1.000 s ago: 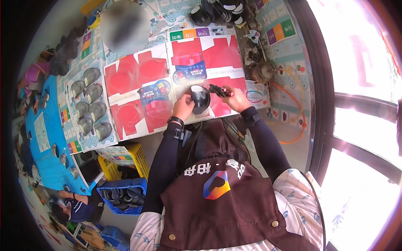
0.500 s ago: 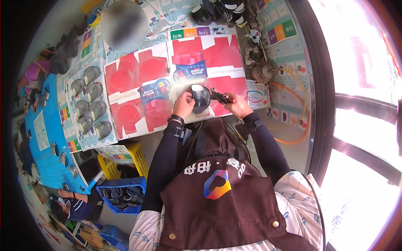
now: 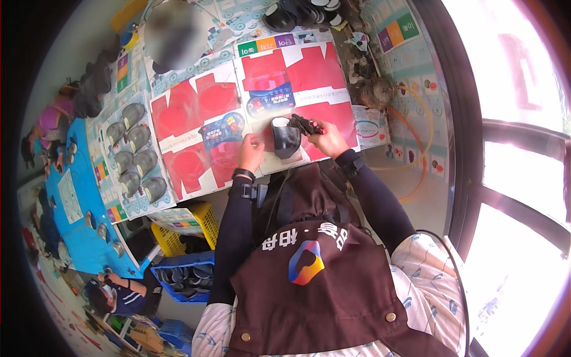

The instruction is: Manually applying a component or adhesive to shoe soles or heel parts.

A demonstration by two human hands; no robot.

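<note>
A black rounded shoe piece, like a slipper upper with a pale opening (image 3: 286, 140), lies on the white-and-red printed board (image 3: 309, 98) at the table's near edge. My right hand (image 3: 329, 141) is closed around a small dark, knobbly tool (image 3: 306, 125), which looks like a spray gun; its front end comes over the piece's upper right edge. Just left of the piece, with a narrow gap, my left hand (image 3: 251, 153) has loosely bent fingers and nothing visible in them.
Several dark shoe pieces sit on a sheet (image 3: 140, 137) at left; more are at the far edge (image 3: 279, 18). Yellow (image 3: 205, 223) and blue (image 3: 178, 262) crates stand below left. An orange hose (image 3: 425, 166) loops at right. Other people are beside the blue table (image 3: 83, 214).
My left hand has drawn left, away from the shoe piece. My right hand has moved slightly left and up, bringing the dark tool over the piece's edge.
</note>
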